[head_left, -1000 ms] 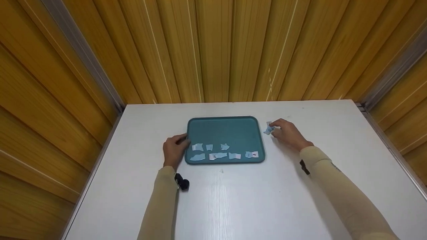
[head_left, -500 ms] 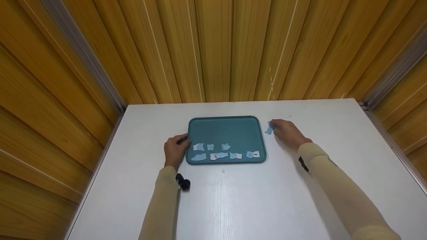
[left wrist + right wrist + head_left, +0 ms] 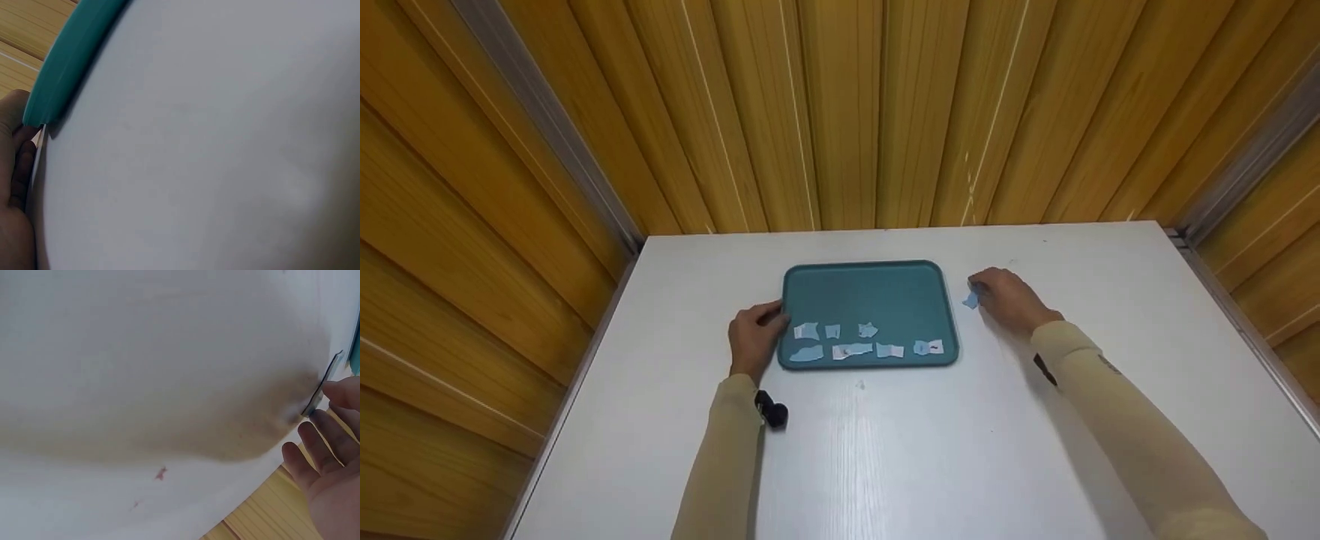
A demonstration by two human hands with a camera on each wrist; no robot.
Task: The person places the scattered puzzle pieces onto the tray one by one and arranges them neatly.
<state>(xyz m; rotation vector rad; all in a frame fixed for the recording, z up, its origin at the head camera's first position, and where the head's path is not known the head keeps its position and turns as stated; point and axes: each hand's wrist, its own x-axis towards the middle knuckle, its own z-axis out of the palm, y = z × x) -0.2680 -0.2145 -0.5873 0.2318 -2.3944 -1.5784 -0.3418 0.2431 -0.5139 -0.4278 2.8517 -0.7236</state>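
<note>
A teal tray [image 3: 870,296] lies on the white table, with several torn pieces of light blue and white paper in two rows on its near half. My left hand [image 3: 751,341] holds the tray's left edge, thumb at the rim; in the left wrist view the hand [image 3: 14,185] is partly cut off beside the tray's rim [image 3: 70,67]. To the right of the tray, my right hand [image 3: 1011,301] pinches a torn light blue paper piece [image 3: 971,300]. The right wrist view shows this paper piece [image 3: 329,377] edge-on between thumb and fingers of the right hand [image 3: 332,461].
The white table [image 3: 915,450] meets a yellow wood-patterned wall [image 3: 847,112] at its far edge. Similar panels [image 3: 450,225] stand on the left and right. A black wrist device [image 3: 772,411] sits on the left sleeve.
My right hand has turned the paper piece and shifted it slightly right and nearer, so less of it shows. The left hand stays at the tray's edge.
</note>
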